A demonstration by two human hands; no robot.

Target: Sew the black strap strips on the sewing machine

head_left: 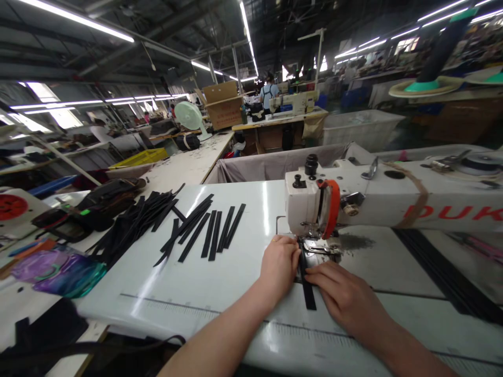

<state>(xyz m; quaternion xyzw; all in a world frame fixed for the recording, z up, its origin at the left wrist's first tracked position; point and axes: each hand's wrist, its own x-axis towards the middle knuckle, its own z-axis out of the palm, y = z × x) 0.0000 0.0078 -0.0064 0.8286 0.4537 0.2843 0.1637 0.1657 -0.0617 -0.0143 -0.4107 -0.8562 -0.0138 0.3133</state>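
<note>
A black strip (308, 293) lies lengthwise under the needle area of a white sewing machine (385, 193), its near end flat on the pale table. My left hand (280, 262) is at the strip's left side close to the presser foot, fingers curled and pressed together on it. From the right, my right hand (338, 285) holds the strip's edge with its fingertips together, a little nearer to me. Several short black strips (214, 235) are spread on the table to the left. Longer black strips (444, 272) lie beneath the machine arm at the right.
A heap of black strips (137, 220) covers the table's left edge, beside a shiny purple and teal pouch (63, 272). Farther back are a green fan (189, 116), a cardboard box (225, 107) and a person (269, 93) near another machine. A printed ruler runs along the front.
</note>
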